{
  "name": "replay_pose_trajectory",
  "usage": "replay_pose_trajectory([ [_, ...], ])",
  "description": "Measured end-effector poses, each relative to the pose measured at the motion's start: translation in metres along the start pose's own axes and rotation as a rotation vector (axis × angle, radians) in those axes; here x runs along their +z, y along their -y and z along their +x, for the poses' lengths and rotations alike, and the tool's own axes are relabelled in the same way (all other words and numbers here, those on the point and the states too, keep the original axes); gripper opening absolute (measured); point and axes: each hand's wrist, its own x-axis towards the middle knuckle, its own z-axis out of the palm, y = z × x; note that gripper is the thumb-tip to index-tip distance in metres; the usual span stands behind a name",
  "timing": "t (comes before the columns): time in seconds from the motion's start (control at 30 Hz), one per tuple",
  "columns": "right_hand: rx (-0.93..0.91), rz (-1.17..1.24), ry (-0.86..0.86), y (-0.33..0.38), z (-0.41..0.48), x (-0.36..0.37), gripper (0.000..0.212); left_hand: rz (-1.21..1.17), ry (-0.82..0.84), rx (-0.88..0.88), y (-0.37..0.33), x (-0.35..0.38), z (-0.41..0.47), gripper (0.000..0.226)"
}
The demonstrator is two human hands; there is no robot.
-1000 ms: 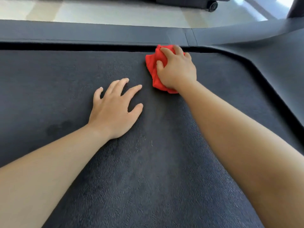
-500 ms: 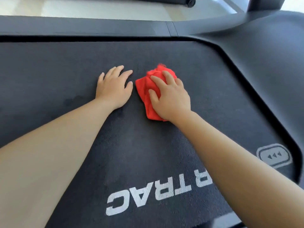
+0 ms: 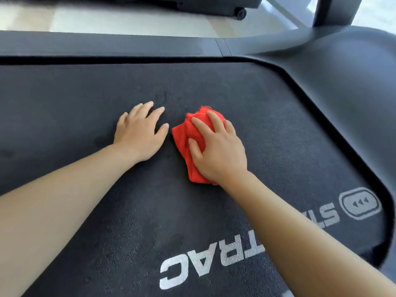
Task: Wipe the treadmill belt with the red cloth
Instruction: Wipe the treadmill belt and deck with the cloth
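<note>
Dark textured treadmill belt [image 3: 85, 108] fills most of the view, grey side rail [image 3: 107, 42] along its far edge, pale floor [image 3: 128, 20] beyond. Left hand [image 3: 140, 133] lies flat on the belt, palm down, fingers straight and slightly spread, holding nothing. Just beside it, not touching, is the bunched red cloth [image 3: 186, 136], mid-belt. Right hand [image 3: 218, 151] presses down on the cloth, fingers extended over it and thumb on its left side. White lettering [image 3: 210, 262] near bottom, arrow badge [image 3: 360, 203] at right.
</note>
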Motion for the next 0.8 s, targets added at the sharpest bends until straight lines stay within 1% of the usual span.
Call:
replay_pose_trajectory([
  [0.07, -0.001, 0.014, 0.001, 0.001, 0.035, 0.010, 0.048, -0.003, 0.013, -0.059, 0.007, -0.001, 0.026, 0.050],
  [0.17, 0.002, 0.025, -0.002, -0.003, 0.081, 0.020, 0.047, 0.038, 0.052, -0.041, 0.013, -0.002, 0.049, 0.050],
  [0.4, 0.009, 0.046, 0.031, -0.013, 0.178, 0.044, 0.049, 0.068, -0.030, -0.074, 0.018, 0.004, 0.055, 0.051],
  [0.47, 0.007, 0.050, 0.031, -0.014, 0.198, 0.047, 0.049, 0.060, -0.029, -0.072, 0.018, 0.005, 0.056, 0.050],
  [0.6, 0.006, 0.035, 0.065, -0.011, 0.218, 0.048, 0.050, 0.028, -0.039, -0.087, 0.018, 0.003, 0.056, 0.048],
  [0.8, -0.009, 0.017, 0.109, -0.016, 0.199, 0.038, 0.050, 0.001, -0.065, -0.074, 0.018, 0.004, 0.056, 0.046],
])
